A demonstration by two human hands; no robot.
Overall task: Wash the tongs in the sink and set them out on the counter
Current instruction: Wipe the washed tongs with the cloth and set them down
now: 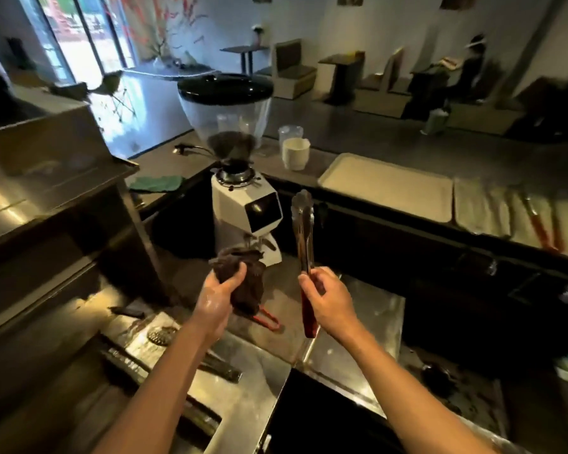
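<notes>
Tongs (304, 231) are up in the air now — the right grip (328, 299) is curled round the red handle low down, thumb and fingers pinching it, over the wet steel counter (368, 326). The long axis runs nearly upright in the view, leaning a touch left: red handle end down toward the person, metal tips up and away, close together, just beside the white coffee grinder (243, 204). The left grip (220, 296) clutches a dark bunched cloth (246, 276), well apart from the tongs. Off to the right on the raised counter lie a pale tray (387, 191) and another red-handled pair of tongs (538, 227). The grinder's dark display is too blurred to read.
</notes>
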